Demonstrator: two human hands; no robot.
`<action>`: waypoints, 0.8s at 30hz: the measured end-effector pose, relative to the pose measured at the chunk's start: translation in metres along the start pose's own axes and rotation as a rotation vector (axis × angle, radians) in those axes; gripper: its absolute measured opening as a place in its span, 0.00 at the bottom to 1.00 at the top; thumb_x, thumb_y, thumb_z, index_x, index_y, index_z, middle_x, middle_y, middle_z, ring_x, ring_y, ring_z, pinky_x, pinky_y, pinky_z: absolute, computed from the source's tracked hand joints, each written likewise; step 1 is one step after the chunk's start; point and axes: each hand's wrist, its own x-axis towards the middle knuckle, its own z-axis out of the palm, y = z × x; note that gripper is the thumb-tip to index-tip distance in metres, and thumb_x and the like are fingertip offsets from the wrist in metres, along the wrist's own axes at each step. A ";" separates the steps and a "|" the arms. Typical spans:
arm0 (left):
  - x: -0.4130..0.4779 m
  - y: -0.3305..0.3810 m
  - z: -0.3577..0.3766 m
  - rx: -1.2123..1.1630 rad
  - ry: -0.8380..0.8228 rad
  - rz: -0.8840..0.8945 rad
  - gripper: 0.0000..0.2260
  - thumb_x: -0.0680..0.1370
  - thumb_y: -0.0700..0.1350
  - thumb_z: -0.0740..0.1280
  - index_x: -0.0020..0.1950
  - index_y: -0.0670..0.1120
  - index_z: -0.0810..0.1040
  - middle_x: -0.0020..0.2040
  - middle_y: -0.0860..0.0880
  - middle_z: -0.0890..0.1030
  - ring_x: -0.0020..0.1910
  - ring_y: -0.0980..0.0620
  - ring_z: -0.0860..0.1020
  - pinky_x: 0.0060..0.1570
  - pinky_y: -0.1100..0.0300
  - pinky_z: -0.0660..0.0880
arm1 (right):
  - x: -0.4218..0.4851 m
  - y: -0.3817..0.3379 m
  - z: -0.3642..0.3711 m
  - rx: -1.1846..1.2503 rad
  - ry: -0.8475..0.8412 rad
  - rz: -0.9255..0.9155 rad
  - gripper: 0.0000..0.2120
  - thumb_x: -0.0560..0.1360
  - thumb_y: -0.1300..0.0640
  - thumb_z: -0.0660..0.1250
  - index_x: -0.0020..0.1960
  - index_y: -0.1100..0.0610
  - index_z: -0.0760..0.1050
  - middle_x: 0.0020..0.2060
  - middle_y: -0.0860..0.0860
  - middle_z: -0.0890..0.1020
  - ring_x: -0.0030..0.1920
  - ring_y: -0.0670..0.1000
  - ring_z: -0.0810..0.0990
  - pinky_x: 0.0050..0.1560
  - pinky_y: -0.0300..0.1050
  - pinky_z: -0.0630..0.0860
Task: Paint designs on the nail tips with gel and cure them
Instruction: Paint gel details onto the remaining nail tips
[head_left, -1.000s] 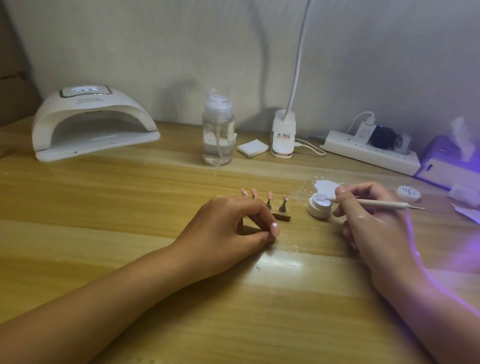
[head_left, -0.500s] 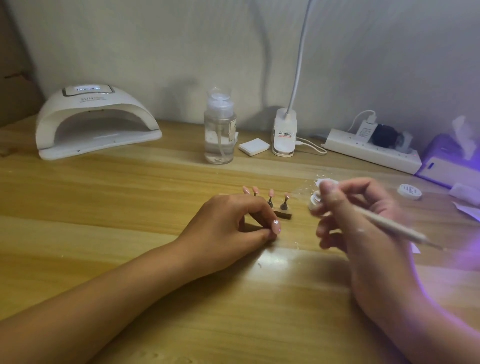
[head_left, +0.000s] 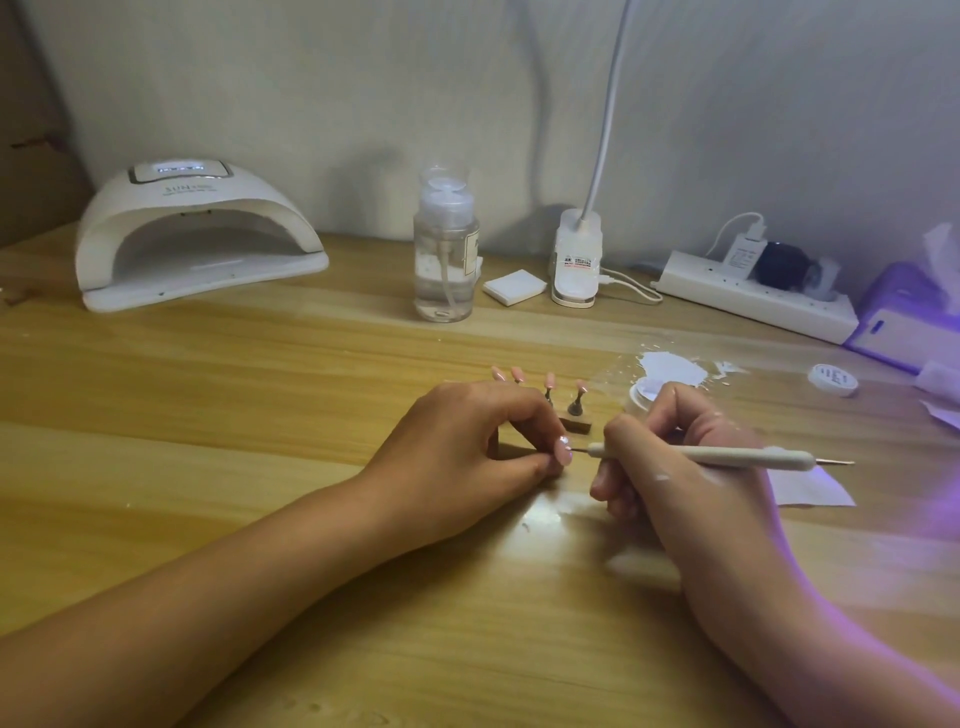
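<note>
My left hand (head_left: 467, 452) rests on the wooden table and pinches a pink nail tip (head_left: 719, 453) between thumb and forefinger. My right hand (head_left: 675, 467) grips a white gel pen (head_left: 748, 456) like a pencil, its fine point touching the pinched tip. Behind my left hand several pink nail tips (head_left: 549, 381) stand on small holders on a dark wooden strip (head_left: 733, 423). An open white gel pot (head_left: 641, 392) sits behind my right hand, partly hidden by it. The white curing lamp (head_left: 197, 234) stands at the back left, display lit.
A clear pump bottle (head_left: 445, 254), a white pad (head_left: 514, 287), a clip lamp base (head_left: 576, 260) and a power strip (head_left: 753, 296) line the back wall. The pot's lid (head_left: 833, 379), white gel smears (head_left: 672, 366) and a purple tissue box (head_left: 914, 317) lie at the right.
My right hand has come away from the gel pot and moved left and down, bringing the pen's point onto the tip that my left hand holds. My left hand has stayed in place.
</note>
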 end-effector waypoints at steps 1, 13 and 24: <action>0.000 0.000 0.000 0.001 0.001 0.002 0.10 0.72 0.42 0.75 0.41 0.58 0.81 0.41 0.62 0.83 0.28 0.63 0.71 0.31 0.71 0.61 | 0.000 0.000 0.000 -0.004 0.001 -0.001 0.07 0.62 0.58 0.66 0.27 0.51 0.70 0.24 0.59 0.80 0.22 0.48 0.73 0.24 0.36 0.70; -0.001 -0.001 0.000 0.014 0.002 0.007 0.08 0.72 0.42 0.75 0.42 0.57 0.82 0.41 0.62 0.83 0.30 0.64 0.72 0.32 0.70 0.62 | 0.000 -0.002 0.000 0.006 -0.035 -0.026 0.15 0.68 0.66 0.66 0.27 0.52 0.69 0.24 0.59 0.80 0.22 0.48 0.74 0.24 0.36 0.70; 0.000 0.001 0.000 0.019 0.010 0.008 0.08 0.72 0.42 0.75 0.42 0.56 0.82 0.39 0.62 0.82 0.29 0.66 0.72 0.31 0.71 0.61 | -0.001 -0.003 -0.001 -0.010 -0.037 -0.035 0.15 0.68 0.66 0.67 0.28 0.52 0.69 0.25 0.59 0.80 0.22 0.49 0.74 0.25 0.38 0.71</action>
